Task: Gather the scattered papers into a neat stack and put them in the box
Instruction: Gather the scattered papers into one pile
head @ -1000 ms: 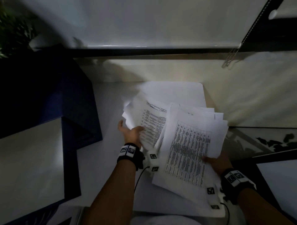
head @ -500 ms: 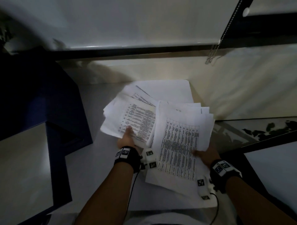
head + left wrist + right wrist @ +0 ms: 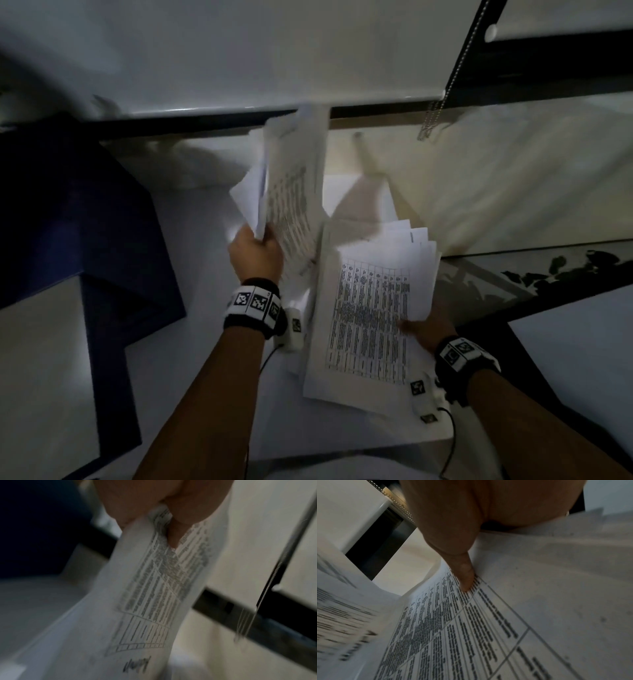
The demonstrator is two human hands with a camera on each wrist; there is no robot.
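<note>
Dim white table [image 3: 205, 342], papers [image 3: 370, 308] in both hands, apparently.

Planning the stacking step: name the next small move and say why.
Probably lay the raised sheaf in the left hand onto the pile under the right hand. The papers are split into two bunches, and the pile's edges are fanned.

The papers [image 3: 370, 308] are white with black printed tables. The box [image 3: 113, 260] is dark blue. The wristbands [image 3: 255, 303] show black-and-white square markers.
</note>
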